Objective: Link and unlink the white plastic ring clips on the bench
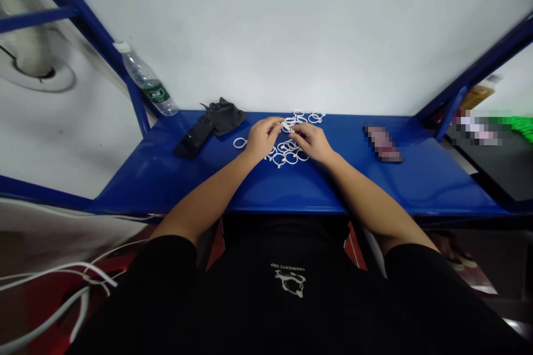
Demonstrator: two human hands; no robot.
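Between my two hands, just above the blue shelf (291,188), is a small bunch of white rings (288,124). The fingers of my left hand (264,136) close on the bunch from the left. My right hand (312,140) pinches it from the right with thumb and fingers. More loose white rings (290,157), each with a small knob, lie in a pile below and between the hands. A few others (316,117) rest behind the right hand, and a single ring (240,143) lies left of the left hand. My fingers partly hide the held rings.
A black phone (194,140) and a crumpled black bag (225,116) lie to the left. A plastic bottle (152,86) leans at the back left corner. Another phone (382,143), its screen blurred, lies to the right. Blue metal posts (139,105) flank the shelf, with a white wall behind.
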